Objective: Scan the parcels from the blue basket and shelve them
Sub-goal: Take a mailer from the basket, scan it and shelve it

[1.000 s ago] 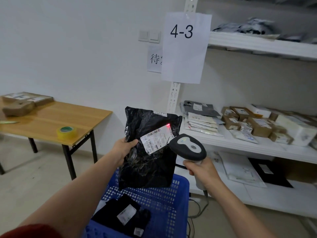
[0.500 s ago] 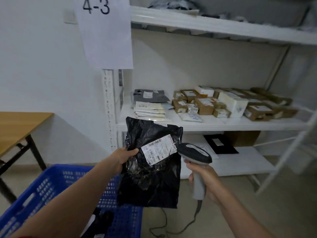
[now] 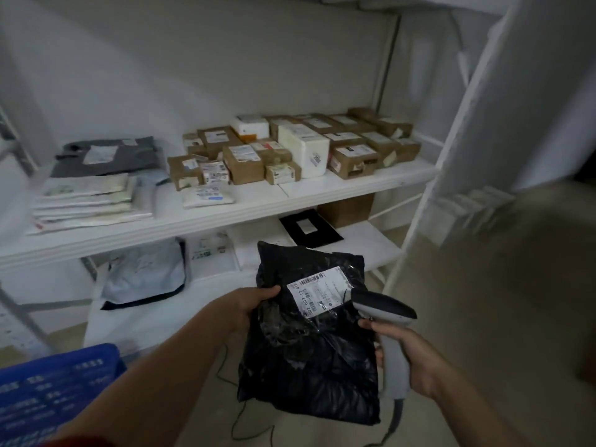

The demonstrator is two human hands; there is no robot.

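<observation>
My left hand [image 3: 248, 306] grips the left edge of a black plastic parcel [image 3: 309, 356] with a white barcode label [image 3: 319, 290] facing me. The parcel hangs upright in front of the white shelf unit. My right hand [image 3: 408, 359] holds a grey handheld scanner [image 3: 385, 321] by its handle, its head beside the label at the parcel's right edge. A corner of the blue basket [image 3: 54, 385] shows at the lower left.
The middle shelf [image 3: 245, 209] carries flat mailers [image 3: 90, 201] on the left and several brown and white boxes [image 3: 290, 146] on the right. The lower shelf [image 3: 371, 243] holds a pale bag [image 3: 145, 272], white envelopes and a black mailer [image 3: 309, 227]. The scanner cable trails on the floor.
The view has swung right and down toward the shelves. The basket slid to the lower left and the table left the view. Both hands keep their hold; the scanner's red light no longer shows.
</observation>
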